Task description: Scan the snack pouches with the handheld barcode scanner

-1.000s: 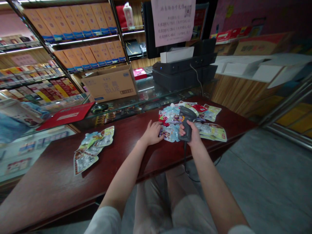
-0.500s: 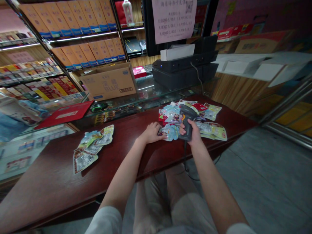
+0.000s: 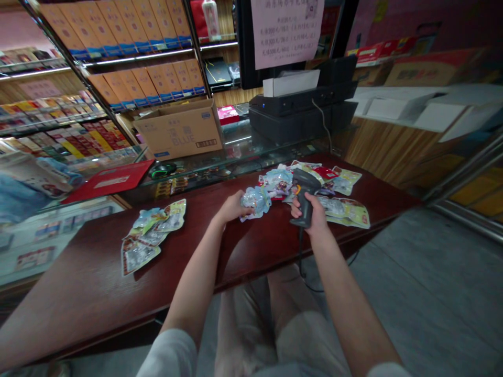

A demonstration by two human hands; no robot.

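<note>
My left hand [image 3: 232, 207] grips a light-blue snack packet [image 3: 255, 202] by its left side, just over the dark red table [image 3: 251, 246]. The packet has a cloud-like outline, and its printing is too blurred to read. In my right hand [image 3: 313, 213] is a black handheld barcode scanner [image 3: 305, 196], its head tilted up and its cable hanging past the table edge. Behind and beside the scanner lies a pile of colourful packets [image 3: 278, 179]. Yellow-green packets [image 3: 349, 211] are to its right. Another small group of packets [image 3: 142, 250] lies farther left on the table.
A glass counter runs behind the table, holding an open cardboard box [image 3: 181, 131], a red folder [image 3: 112, 181] and a computer mouse [image 3: 163, 169]. A black printer-like machine [image 3: 301, 116] stands below a monitor with a pink notice [image 3: 286, 34]. Stocked shelves line the back left.
My left hand has drawn the light-blue packet leftward, away from the pile, and lifted it slightly. My right hand stays in nearly the same place with the scanner.
</note>
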